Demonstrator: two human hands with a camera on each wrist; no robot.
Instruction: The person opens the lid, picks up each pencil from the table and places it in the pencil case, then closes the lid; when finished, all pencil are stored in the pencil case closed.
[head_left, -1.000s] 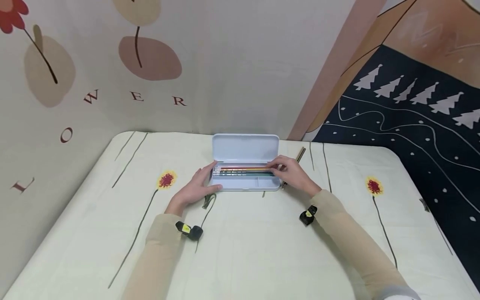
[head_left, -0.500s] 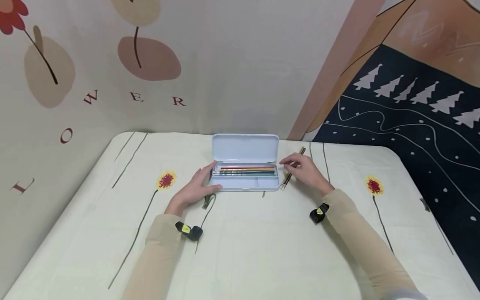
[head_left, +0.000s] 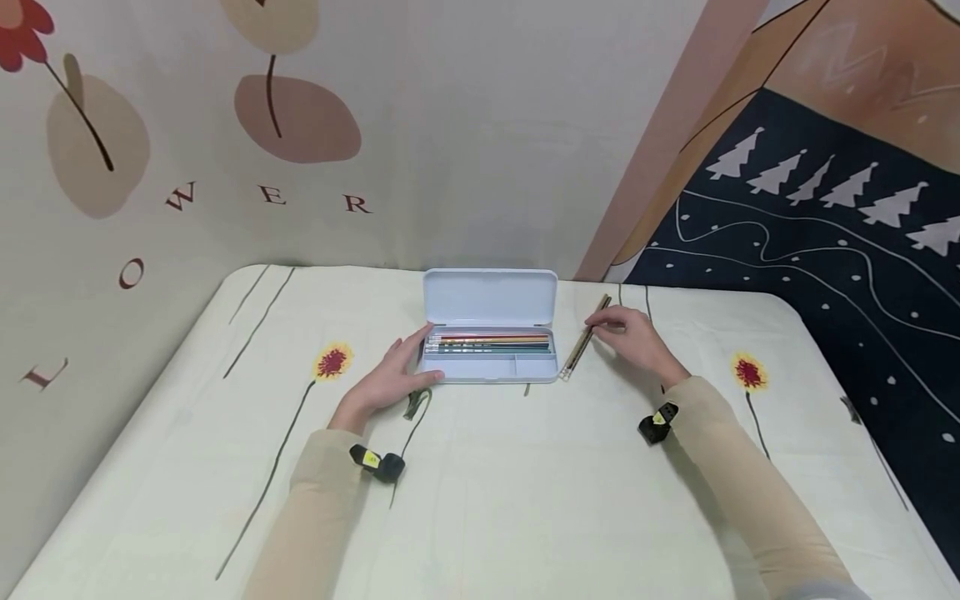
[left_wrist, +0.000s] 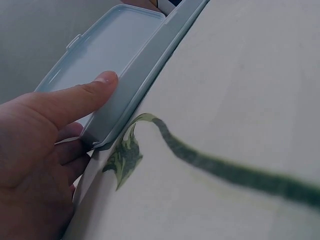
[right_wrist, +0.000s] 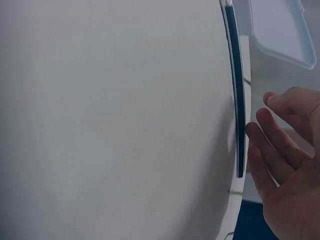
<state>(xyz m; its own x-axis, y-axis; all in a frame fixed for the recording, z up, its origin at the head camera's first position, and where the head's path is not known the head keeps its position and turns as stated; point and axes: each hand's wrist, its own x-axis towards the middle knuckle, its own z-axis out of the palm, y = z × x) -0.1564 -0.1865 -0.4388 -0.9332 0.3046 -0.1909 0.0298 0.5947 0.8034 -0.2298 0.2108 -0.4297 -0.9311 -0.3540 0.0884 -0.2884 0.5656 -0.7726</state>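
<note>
A light blue pencil case (head_left: pixel 457 367) stands on the table with its lid (head_left: pixel 491 297) raised. Several coloured pencils (head_left: pixel 491 342) lie in its long rear compartment. My left hand (head_left: pixel 390 373) holds the case's left end. In the left wrist view the thumb (left_wrist: pixel 87 97) lies along the case's front wall, with the other fingers at the end. Dark pencils (head_left: pixel 576 357) lie slanted on the cloth right of the case. Over their upper part is my right hand (head_left: pixel 630 337), its fingers loosely bent; the right wrist view shows the fingertips (right_wrist: pixel 252 130) beside the pencils, gripping nothing.
A cream cloth (head_left: pixel 480 500) printed with flowers covers the table. Behind the case rises a pale printed wall hanging (head_left: pixel 465 150), with a dark tree-patterned one (head_left: pixel 810 225) at the right. The case's front compartments (head_left: pixel 472 364) hold nothing visible.
My right hand has left the coloured pencils in the case and moved right, over the dark pencils beside it. My left hand has stayed at the case's left end.
</note>
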